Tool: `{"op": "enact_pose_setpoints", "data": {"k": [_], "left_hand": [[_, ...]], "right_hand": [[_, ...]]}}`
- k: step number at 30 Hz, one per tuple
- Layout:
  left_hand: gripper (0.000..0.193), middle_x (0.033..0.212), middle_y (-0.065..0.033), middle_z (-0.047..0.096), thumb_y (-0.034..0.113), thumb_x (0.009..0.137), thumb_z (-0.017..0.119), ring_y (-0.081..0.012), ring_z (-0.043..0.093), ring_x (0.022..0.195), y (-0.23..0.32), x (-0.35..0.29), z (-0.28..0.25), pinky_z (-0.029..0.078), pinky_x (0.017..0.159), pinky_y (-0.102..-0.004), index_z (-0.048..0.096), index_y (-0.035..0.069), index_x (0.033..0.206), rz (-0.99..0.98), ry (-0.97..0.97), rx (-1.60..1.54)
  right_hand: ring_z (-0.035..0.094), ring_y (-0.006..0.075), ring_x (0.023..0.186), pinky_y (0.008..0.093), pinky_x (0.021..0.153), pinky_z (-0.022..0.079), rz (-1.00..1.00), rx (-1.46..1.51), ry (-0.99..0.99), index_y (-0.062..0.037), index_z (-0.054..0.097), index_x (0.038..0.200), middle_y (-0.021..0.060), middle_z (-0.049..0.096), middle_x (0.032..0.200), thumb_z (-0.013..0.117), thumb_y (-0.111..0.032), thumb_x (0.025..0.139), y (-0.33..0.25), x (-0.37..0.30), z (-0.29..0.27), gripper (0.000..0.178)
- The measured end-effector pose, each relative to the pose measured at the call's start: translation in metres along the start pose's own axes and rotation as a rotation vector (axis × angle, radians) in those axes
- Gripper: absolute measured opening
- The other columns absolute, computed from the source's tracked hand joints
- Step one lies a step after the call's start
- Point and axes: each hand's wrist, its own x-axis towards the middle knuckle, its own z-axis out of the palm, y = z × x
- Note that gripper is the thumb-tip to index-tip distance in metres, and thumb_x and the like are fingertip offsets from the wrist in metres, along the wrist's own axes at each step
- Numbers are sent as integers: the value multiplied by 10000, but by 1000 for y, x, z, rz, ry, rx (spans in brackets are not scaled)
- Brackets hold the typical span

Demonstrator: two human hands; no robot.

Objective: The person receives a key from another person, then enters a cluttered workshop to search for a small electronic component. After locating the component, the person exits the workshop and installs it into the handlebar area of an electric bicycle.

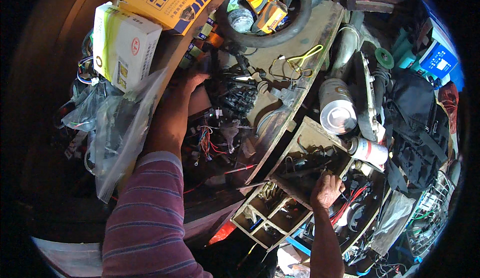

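Note:
My left hand point(195, 78) reaches across the cluttered shelf, close to a row of small boxes point(206, 30). Its fingers run into dark shadow, so I cannot see whether they hold anything. Lower right, my right hand point(327, 190) is curled over the side wall of a wooden compartment drawer point(268, 226). The drawer stands pulled out and slanted. Brass-coloured small parts point(270, 191) fill one of its compartments, and dark metal pieces lie in the larger far one. Beside my left forearm are a bundle of thin coloured wires point(205, 140) and a heap of black parts point(235, 98).
At upper left a yellow box point(167, 0) and a white box point(125, 45) stand above a clear plastic bag point(125, 138). A black tyre point(225, 20) rings small boxes at the back. Right of the drawer lie a metal canister point(337, 105), a spray can point(369, 151) and a black bag point(415, 123).

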Motion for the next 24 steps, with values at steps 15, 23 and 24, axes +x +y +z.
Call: {"op": "enact_pose_setpoints", "data": {"k": [15, 23, 24], "left_hand": [[730, 1316, -143, 555, 423, 796, 715, -320, 570, 1137, 238, 22, 12, 463, 946, -411, 445, 84, 1384, 136, 263, 15], [570, 1254, -92, 565, 482, 879, 613, -280, 582, 1043, 254, 28, 12, 493, 817, -426, 495, 132, 1313, -123, 202, 44], [536, 1185, -55, 605, 483, 886, 612, -237, 593, 995, 216, 23, -1, 489, 802, -399, 535, 95, 1247, -74, 266, 365]], "right_hand": [[525, 281, 933, 442, 832, 337, 39, -30, -5, -111, 606, 986, 77, 595, 924, 593, -164, 851, 3, 4, 2, 145], [509, 291, 903, 446, 825, 330, 42, -30, 18, -99, 621, 928, 88, 542, 852, 564, -232, 827, 9, 2, 4, 175], [511, 291, 904, 447, 827, 330, 30, -25, -4, -99, 621, 929, 88, 545, 857, 567, -232, 823, 7, 1, 4, 178]]}}
